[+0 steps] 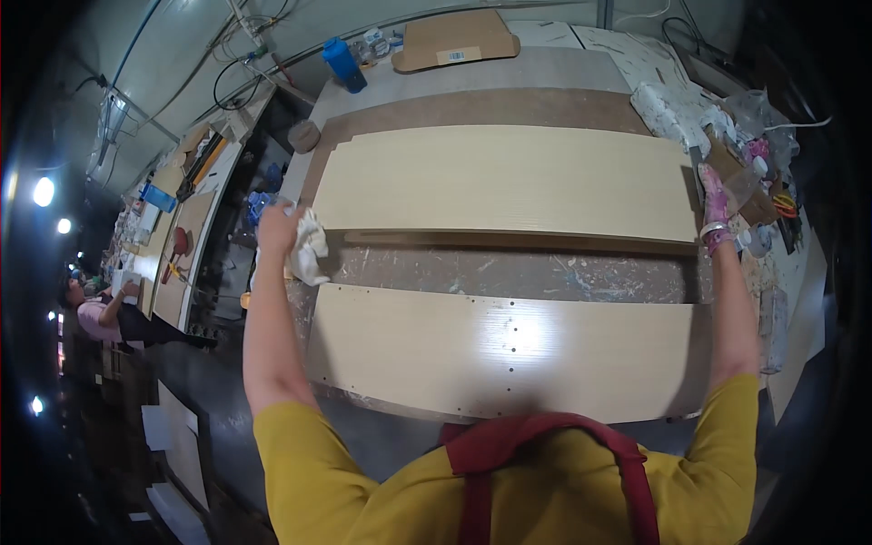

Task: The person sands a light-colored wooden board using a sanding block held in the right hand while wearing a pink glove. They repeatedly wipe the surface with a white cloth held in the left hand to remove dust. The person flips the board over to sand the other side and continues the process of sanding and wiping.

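1. The left hand (278, 229) is closed around a soft, crumpled white cloth (310, 248), whose loose folds hang to the hand's right, near the left end of the upper panel.
2. The right hand (714, 202), in a pink covering, has its fingers stretched away from the body along the right end of that panel; whether they clamp the edge, I cannot tell.
3. Between the hands and slightly beyond them lies the upper panel (509, 180), a long, flat, cream board with a fine, straight grain; its near edge casts a dark shadow.
4. Nearer the body than both hands lies the lower panel (427, 345), equally pale, dotted with small dark round holes and catching a glossy patch of light.
5. Between the panels shows the worktable (509, 271), brown-grey, scuffed and flecked with pale marks.
6. Just beyond the left hand sits a blue object (258, 208), too partly hidden to identify; farther off stand a squat brown roll (304, 136) and a smooth blue bottle (344, 65).
7. To the right hand's right, crinkled clear plastic (770, 118) lies among clutter.
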